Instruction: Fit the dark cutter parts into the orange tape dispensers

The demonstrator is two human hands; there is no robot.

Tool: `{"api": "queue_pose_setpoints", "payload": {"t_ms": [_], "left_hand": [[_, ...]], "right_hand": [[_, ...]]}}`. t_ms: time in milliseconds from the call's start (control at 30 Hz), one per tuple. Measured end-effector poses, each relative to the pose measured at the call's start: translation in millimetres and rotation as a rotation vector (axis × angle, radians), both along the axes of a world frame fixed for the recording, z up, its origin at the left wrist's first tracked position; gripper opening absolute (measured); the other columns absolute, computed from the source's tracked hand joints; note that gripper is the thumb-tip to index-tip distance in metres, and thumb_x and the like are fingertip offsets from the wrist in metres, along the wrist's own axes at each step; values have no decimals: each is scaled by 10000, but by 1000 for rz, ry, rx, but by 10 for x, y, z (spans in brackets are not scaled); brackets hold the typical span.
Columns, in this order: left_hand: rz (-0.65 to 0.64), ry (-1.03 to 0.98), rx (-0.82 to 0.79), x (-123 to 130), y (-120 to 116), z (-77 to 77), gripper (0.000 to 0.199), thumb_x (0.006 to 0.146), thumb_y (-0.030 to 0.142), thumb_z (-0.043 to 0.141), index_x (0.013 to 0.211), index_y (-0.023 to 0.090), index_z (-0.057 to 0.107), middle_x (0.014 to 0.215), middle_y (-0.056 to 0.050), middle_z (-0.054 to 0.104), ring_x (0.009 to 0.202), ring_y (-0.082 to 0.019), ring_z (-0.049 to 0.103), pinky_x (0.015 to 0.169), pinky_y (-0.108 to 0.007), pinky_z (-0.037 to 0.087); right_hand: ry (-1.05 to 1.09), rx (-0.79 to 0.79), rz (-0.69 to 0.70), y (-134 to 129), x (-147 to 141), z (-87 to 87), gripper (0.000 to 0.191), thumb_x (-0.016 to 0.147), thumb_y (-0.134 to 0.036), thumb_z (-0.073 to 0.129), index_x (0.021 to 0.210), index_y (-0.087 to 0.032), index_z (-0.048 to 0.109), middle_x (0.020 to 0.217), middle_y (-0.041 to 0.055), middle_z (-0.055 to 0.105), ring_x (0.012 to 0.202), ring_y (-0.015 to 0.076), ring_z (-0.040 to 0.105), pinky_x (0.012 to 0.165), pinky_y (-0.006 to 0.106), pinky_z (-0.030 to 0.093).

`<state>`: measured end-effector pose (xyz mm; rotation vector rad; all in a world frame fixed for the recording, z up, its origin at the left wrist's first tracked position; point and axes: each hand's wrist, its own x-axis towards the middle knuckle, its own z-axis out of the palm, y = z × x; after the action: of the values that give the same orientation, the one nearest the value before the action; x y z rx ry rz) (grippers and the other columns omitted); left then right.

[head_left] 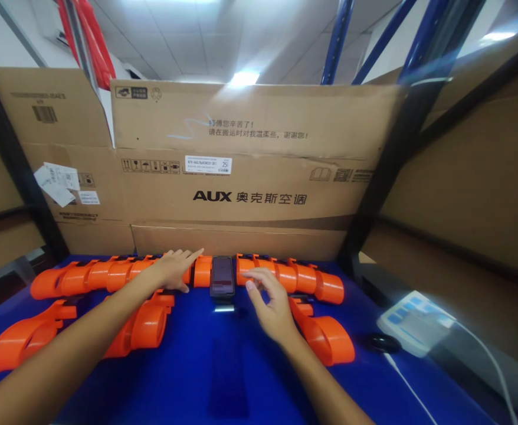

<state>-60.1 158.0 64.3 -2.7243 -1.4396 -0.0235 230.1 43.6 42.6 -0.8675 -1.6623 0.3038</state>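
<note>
My left hand [174,270] reaches over the back row of orange plastic ring-shaped parts [118,275], its fingers stretched out and apart. Whether it touches a part cannot be seen. My right hand [271,304] is half curled, thumb and fingers apart with nothing between them, in front of the right part of that row [285,276]. Between the hands a dark handheld device with a screen [222,277] stands tilted back among the rings. More orange parts lie nearer me, one [24,341] at the left, some [148,324] behind my left forearm, others [327,337] beside my right forearm.
Everything rests on a blue table surface [179,383]. An upright cardboard sheet [250,177] closes off the back, between dark posts [385,153]. At the right are a white device with a cable [416,323] and a black rounded object [383,342].
</note>
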Motion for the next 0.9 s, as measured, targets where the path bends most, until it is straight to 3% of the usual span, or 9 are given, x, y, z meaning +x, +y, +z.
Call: {"api": "queue_pose_setpoints", "payload": {"t_ms": [100,267,433,533,667,767,900], "left_hand": [[7,-31,19,-28,-57,49,1121,625,326,800,1584,236,228,1338,-188,614,1224,-401,579,1011,-476,401],[-45,-132,93,-43,-201,262,812,679,314,733,1425,192,436,1150,-163,666,1079,-371,629,924,-447,457],[-160,-187,262,-65,-401,620,672,722,287,689,1360,204,498,1305,-156,599,1206,-357,552,1025,-471,411],[-283,-219,386,-14,-589,709,691,783,280,654,1442,213,458,1439,-170,518,1323,-360,478,1090,-500,356],[-479,-266,459,170,-875,568,683,843,269,624,1496,249,427,1467,-171,523,1356,-354,472,1074,-519,373],[-613,-286,468,352,-1068,377,658,855,271,636,1488,291,457,1463,-161,548,1320,-361,520,1038,-525,411],[-749,-255,418,566,-1254,169,638,860,255,650,1472,328,486,1446,-141,580,1298,-347,561,1032,-500,441]], "right_hand": [[-3,-10,4,6,7,3,187,984,-334,577,1066,-227,706,1004,70,663,895,217,629,783,339,504],[-7,-27,11,-8,2,20,207,996,-363,560,1024,-227,714,986,79,670,878,224,626,774,352,505],[57,-66,17,26,3,0,237,975,-414,585,979,-223,726,951,75,682,878,234,633,777,356,507],[181,-189,51,79,-9,-49,283,949,-466,606,1012,-215,723,947,72,698,875,233,644,759,344,521],[352,-480,200,117,-74,-107,410,899,-531,631,1135,-199,677,861,51,688,663,172,601,520,260,461],[467,-687,372,106,-124,-116,466,890,-558,617,1188,-200,635,829,44,687,614,164,597,478,247,444],[549,-796,483,89,-133,-109,318,819,-495,712,885,-194,637,690,-11,606,573,133,548,525,232,433]]}}
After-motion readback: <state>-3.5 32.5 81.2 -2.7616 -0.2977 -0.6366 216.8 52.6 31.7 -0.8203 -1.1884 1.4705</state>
